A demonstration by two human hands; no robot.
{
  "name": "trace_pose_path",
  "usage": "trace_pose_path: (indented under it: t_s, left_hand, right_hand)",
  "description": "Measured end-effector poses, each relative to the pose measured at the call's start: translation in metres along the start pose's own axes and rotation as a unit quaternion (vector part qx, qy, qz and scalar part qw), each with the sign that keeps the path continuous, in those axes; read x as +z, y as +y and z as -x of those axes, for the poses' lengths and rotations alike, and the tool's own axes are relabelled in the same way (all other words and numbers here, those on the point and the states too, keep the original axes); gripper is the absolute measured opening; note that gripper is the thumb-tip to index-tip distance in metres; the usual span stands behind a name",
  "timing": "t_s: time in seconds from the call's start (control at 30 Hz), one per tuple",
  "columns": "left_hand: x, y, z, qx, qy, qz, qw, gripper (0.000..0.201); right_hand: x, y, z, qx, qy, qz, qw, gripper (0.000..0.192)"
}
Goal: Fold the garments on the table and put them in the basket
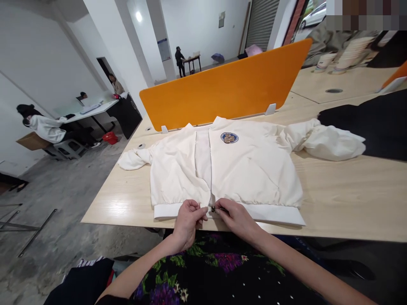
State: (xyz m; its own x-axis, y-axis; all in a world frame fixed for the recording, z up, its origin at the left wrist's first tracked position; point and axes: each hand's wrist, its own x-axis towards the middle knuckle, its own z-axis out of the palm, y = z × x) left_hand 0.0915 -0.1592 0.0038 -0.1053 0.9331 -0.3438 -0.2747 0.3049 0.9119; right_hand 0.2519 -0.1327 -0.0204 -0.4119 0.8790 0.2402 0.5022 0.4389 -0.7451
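Your left hand (190,218) has thumb and forefinger drawn together, pinching the front edge at the bottom of the cream jacket (254,169); your right hand (237,216) pinches the opposite edge with its fingertips nearly closed, right by a small dark zipper slider (213,209). Whether those fingers grip the slider itself or just the fabric, you can't tell from here. Above them, the two rows of teeth run apart up to the collar, so you appear to be mating the zip's lower ends. The next move likely calls for seating the pin fully and holding the hem steady before drawing the slider up. The jacket lies front up on the wooden table (337,199), sleeves spread, collar near the orange divider (222,89), with one cuff over a black cloth (381,127)
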Motion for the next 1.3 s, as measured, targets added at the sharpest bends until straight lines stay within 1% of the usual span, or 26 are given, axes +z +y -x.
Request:
trace_pose_path:
  t_s: [0.13,0.23,0.3,0.4,0.5,0.57,0.67,0.73,0.8,0.87,0.97,1.03,1.1,1.17,1.23,1.3]
  left_hand:
    - [-0.003,-0.001,0.005,-0.053,-0.025,0.046,0.997,0.05]
    - [-0.004,-0.003,0.003,-0.056,-0.028,0.049,0.997,0.047]
    - [-0.003,-0.005,0.002,-0.043,-0.014,0.034,0.998,0.043]
    - [0.0,-0.007,-0.001,-0.012,0.005,0.008,1.0,0.038]
    - [0.004,-0.008,-0.003,0.006,-0.008,0.012,1.0,0.033]
    - [0.004,-0.008,-0.003,-0.002,-0.015,0.043,0.999,0.033]
    - [0.002,-0.007,-0.003,-0.031,-0.028,0.132,0.99,0.037]
    - [-0.001,-0.008,-0.001,-0.054,-0.054,0.186,0.98,0.038]
    - [-0.005,-0.008,0.001,-0.071,-0.093,0.205,0.972,0.035]
    - [-0.009,-0.009,0.003,-0.066,-0.142,0.189,0.969,0.029]
    - [-0.012,-0.01,0.007,-0.039,-0.205,0.128,0.97,0.021]
    - [-0.012,-0.01,0.008,-0.03,-0.229,0.097,0.968,0.021]
    - [-0.012,-0.011,0.007,-0.021,-0.245,0.095,0.965,0.02]
    - [-0.012,-0.014,0.003,-0.012,-0.242,0.118,0.963,0.018]
    - [-0.012,-0.017,-0.001,-0.015,-0.216,0.13,0.968,0.016]
    - [-0.011,-0.02,-0.005,-0.024,-0.19,0.118,0.974,0.018]
  right_hand:
    - [0.0,0.0,0.001,0.003,0.045,-0.032,0.998,0.012]
    - [-0.003,-0.004,0.0,0.01,0.09,-0.083,0.992,0.013]
    - [-0.004,-0.007,-0.002,0.016,0.107,-0.129,0.986,0.014]
    - [-0.001,-0.01,-0.006,0.013,0.105,-0.174,0.979,0.013]
    - [0.005,-0.008,-0.01,0.01,0.082,-0.151,0.985,0.012]
    - [0.008,-0.006,-0.011,0.01,0.074,-0.131,0.989,0.011]
    - [0.009,-0.004,-0.011,0.01,0.073,-0.142,0.987,0.011]
    - [0.009,-0.003,-0.01,0.012,0.084,-0.156,0.984,0.012]
    - [0.008,-0.003,-0.009,0.019,0.106,-0.176,0.979,0.012]
    - [0.007,-0.003,-0.008,0.032,0.129,-0.21,0.969,0.014]
    - [0.006,-0.005,-0.006,0.048,0.163,-0.264,0.95,0.017]
    - [0.005,-0.006,-0.006,0.053,0.179,-0.287,0.94,0.018]
    - [0.004,-0.007,-0.005,0.055,0.182,-0.301,0.935,0.019]
    - [0.005,-0.007,-0.004,0.052,0.167,-0.31,0.934,0.018]
    - [0.006,-0.007,-0.004,0.051,0.151,-0.313,0.936,0.018]
    - [0.006,-0.008,-0.003,0.052,0.143,-0.305,0.94,0.018]
